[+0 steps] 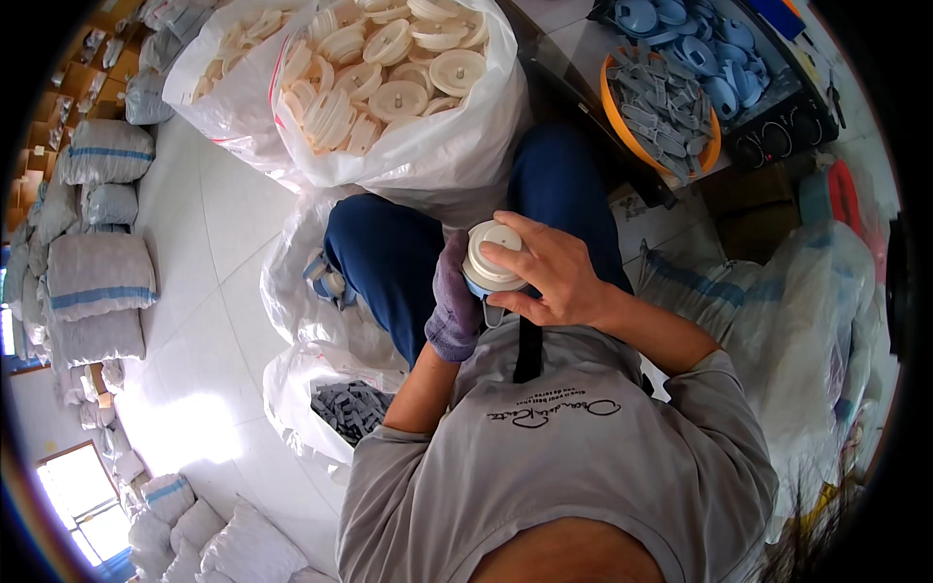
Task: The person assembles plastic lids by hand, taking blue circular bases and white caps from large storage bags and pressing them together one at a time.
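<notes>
In front of my belly, both hands hold a round plastic lid [493, 255]. Its upper part is a cream stepped disc, a light blue part shows beneath, and a grey clip [494, 316] hangs at its near side. My left hand [453, 303], in a purple-grey knit glove, is wrapped round the lid's left side. The bare fingers of my right hand [556, 270] lie over the cream top and grip the right side, thumb low near the blue part. Undersides of the lid and some fingertips are hidden.
Beyond my knees stands a white plastic bag [428, 160] heaped with cream discs [398, 100]. At far right are an orange bowl [717, 148] of grey clips and a black knobbed appliance [782, 136] bearing blue lids [695, 56]. Left of me, another bag [292, 389] holds dark grey clips.
</notes>
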Demonstrator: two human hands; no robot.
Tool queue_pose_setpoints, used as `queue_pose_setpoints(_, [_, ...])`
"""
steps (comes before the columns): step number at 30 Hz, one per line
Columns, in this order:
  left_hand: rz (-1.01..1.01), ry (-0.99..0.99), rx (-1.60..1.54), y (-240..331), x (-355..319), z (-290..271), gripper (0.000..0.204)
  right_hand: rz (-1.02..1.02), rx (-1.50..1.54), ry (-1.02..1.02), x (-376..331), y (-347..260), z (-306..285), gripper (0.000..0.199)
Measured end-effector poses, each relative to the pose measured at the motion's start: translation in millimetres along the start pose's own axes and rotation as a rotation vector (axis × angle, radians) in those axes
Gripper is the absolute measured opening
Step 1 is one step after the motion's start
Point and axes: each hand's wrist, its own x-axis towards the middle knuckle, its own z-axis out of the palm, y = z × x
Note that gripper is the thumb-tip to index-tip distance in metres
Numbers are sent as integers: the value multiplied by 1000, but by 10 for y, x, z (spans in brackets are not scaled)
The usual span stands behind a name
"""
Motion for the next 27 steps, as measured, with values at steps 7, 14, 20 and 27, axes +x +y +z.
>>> queue_pose_setpoints(7, [-37,-4,-201,-135,-21,9,49,-1,-44,-35,12,-61,10,63])
queue_pose_setpoints(14, [-222,-98,-384,-65,198,-26,45,4,-39,-111,5,55,9,65])
queue_pose_setpoints(20, [-480,-86,-292,48,242,-54,64,426,531,49,129,108,-142,39])
queue_pose_setpoints(27, [-273,-73,49,355,236,88,69,734,436,35,219,130,132,31])
